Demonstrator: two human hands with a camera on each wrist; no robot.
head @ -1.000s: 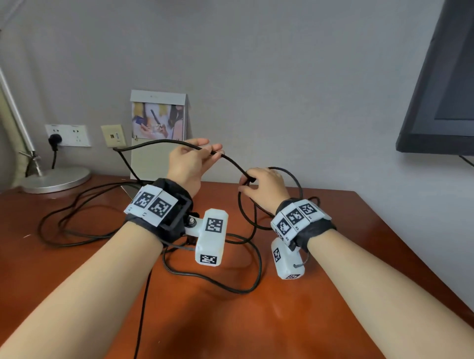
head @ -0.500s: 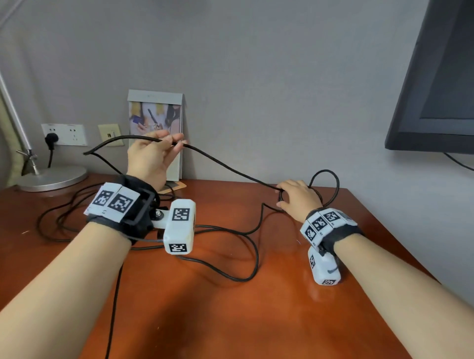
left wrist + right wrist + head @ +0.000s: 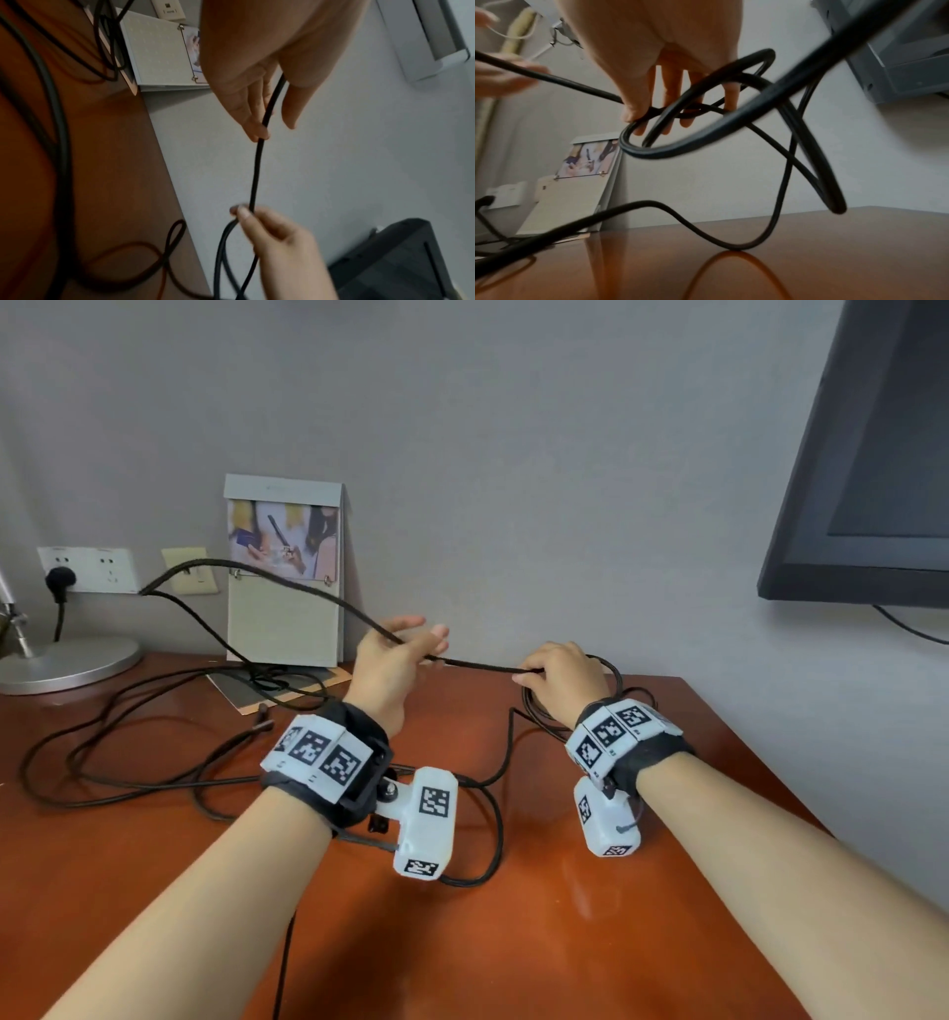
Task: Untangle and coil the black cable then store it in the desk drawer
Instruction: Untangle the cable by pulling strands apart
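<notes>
The black cable (image 3: pixel 477 666) runs taut between my two hands above the red-brown desk (image 3: pixel 616 942). My left hand (image 3: pixel 398 654) pinches it loosely between thumb and nearly straight fingers; the left wrist view shows the cable (image 3: pixel 257 172) leaving that hand (image 3: pixel 273 125) toward the right hand (image 3: pixel 277 239). My right hand (image 3: pixel 560 675) grips a few gathered loops. In the right wrist view the loops (image 3: pixel 680 150) hang from thumb and fingers (image 3: pixel 652 121). From the left hand the cable arcs up to the left, then drops into loose tangles on the desk. No drawer is in view.
A lamp base (image 3: pixel 67 662) stands at the desk's back left, under a wall socket with a black plug (image 3: pixel 61 580). A card stand with a photo (image 3: pixel 285 588) leans against the wall. A dark monitor (image 3: pixel 873 480) hangs at upper right. The desk's right edge is near my right arm.
My left hand has come down and to the right from beside the card stand, close to the right hand. The cable span between the hands is shorter. The right hand still holds its loops.
</notes>
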